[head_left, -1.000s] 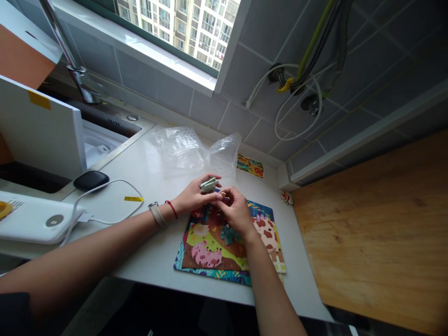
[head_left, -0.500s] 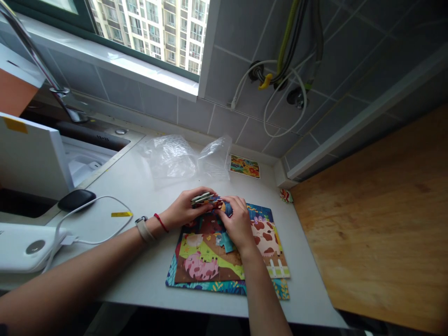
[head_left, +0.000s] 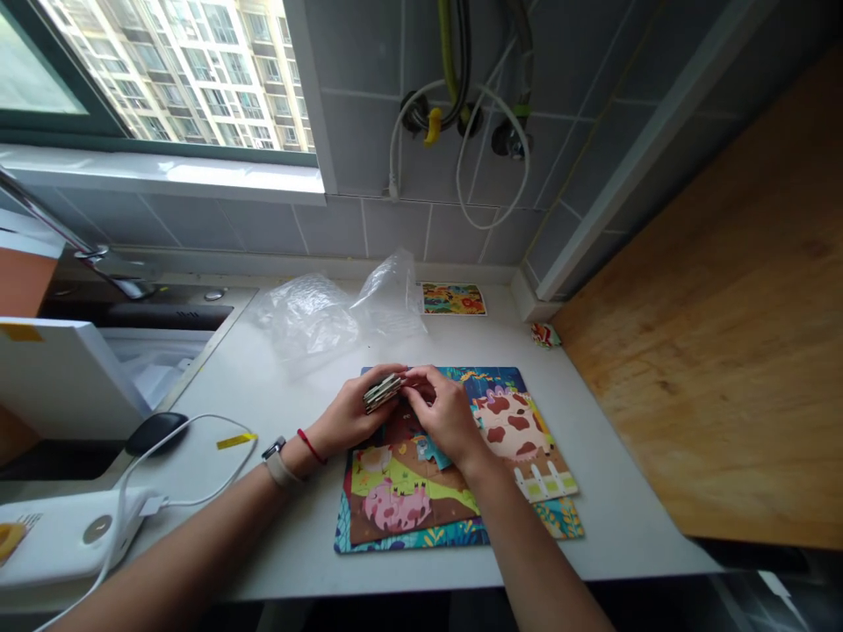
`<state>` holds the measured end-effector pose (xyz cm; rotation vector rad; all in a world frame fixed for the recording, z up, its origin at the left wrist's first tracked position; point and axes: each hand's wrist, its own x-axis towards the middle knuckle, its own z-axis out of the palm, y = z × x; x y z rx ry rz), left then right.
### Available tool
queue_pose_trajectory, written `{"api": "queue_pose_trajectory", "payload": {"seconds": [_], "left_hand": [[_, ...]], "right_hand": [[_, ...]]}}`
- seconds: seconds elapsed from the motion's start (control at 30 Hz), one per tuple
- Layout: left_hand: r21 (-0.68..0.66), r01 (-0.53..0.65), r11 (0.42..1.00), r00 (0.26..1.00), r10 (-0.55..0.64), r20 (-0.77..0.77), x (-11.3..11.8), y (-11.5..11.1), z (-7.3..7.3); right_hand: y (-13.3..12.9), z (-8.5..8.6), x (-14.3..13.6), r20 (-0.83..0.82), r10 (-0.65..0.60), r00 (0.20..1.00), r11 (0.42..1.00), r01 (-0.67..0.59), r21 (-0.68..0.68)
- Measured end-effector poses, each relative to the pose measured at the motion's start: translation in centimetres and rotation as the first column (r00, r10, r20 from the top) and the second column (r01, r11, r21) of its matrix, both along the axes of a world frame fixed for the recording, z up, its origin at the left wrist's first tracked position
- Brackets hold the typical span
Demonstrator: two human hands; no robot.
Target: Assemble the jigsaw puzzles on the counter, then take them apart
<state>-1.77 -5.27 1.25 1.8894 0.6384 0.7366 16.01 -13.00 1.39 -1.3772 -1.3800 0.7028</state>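
Note:
My left hand is closed around a stack of puzzle pieces, their edges turned up toward me. Fingers bent, my right hand pinches at the right end of that stack; its fingertips partly hide the pieces there. Under both hands lies a farm jigsaw puzzle with a pink pig at lower left and a spotted cow at right. It rests on a blue patterned board. One loose teal puzzle piece lies on the picture beside my right wrist.
Clear plastic packaging lies behind the puzzle, beside a small picture card. A crumpled colourful item sits by the wooden panel. At left are a black rounded device, a white cable and a white box-like device.
The view has turned and shifted. The stack in my left hand has tilted so more piece edges show. My right fingers have moved to the stack's right end; the blue-and-orange piece there is hidden now.

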Motion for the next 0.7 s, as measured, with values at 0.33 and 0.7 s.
{"api": "queue_pose_trajectory", "payload": {"seconds": [0.33,0.7], "left_hand": [[-0.038,0.029,0.999,0.997,-0.032,-0.064,-0.1,-0.3,0.4],[-0.308,-0.096,0.946,0.994,0.109,0.025,-0.4,0.2,1.3]], "right_hand": [[-0.1,1.6,0.3,-0.287,-0.194,0.938,0.974,0.218,0.055],[0.0,1.2,0.5,-0.345,-0.098,0.934,0.995,0.102,-0.005]]}}
